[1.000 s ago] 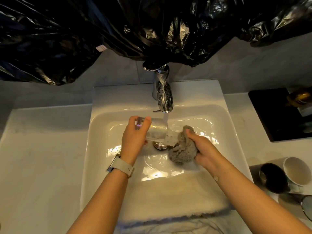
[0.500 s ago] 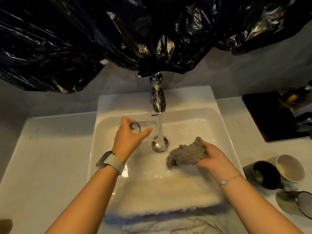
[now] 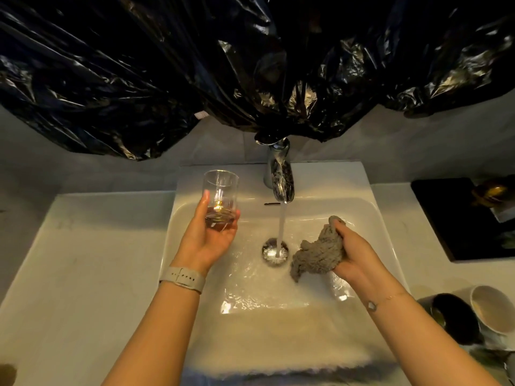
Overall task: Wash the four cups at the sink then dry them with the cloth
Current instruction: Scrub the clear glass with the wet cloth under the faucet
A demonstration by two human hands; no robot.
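Observation:
My left hand [image 3: 207, 232] holds a clear glass cup [image 3: 220, 196] upright by its base, above the left rim of the white sink [image 3: 320, 174]. My right hand [image 3: 352, 253] grips a crumpled grey cloth [image 3: 317, 253] inside the basin, to the right of the drain [image 3: 274, 250]. Water runs from the chrome tap [image 3: 280, 176] straight onto the drain, between the two hands. A dark cup [image 3: 451, 316] and a white cup [image 3: 494, 309] lie on their sides on the counter at the lower right.
A white towel [image 3: 278, 344] drapes over the sink's near edge. Black plastic sheeting [image 3: 195, 65] hangs over the wall behind the tap. A black tray [image 3: 457, 218] with small items sits on the right counter. White counter [image 3: 83, 260] extends to the left of the sink.
My left hand drew the glass out of the water stream, turned it upright and lifted it up and left. My right hand pulled the cloth away from the glass, to the right.

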